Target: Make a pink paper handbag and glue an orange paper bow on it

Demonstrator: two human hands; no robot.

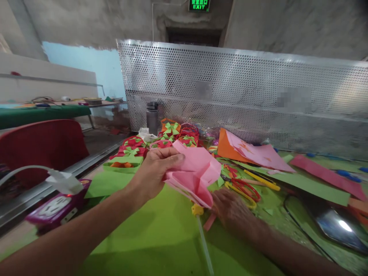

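Note:
My left hand (153, 172) is raised over the table with its fingers closed on a folded pink paper piece (194, 172) shaped like a flower. A yellow blob (197, 209) and a thin white stick (205, 241) sit just under the pink paper. My right hand (231, 211) rests low on the table beneath and right of the pink paper, beside red and yellow scissors (244, 189); its fingers are hidden behind the paper.
Green paper sheets (161, 234) cover the table. Several paper baskets with green and red bows (135, 149) stand at the back, with a grey bottle (152, 117), pink and orange sheets (253, 151), a purple power strip (57, 205), a phone (336, 226) and a perforated metal screen (244, 92).

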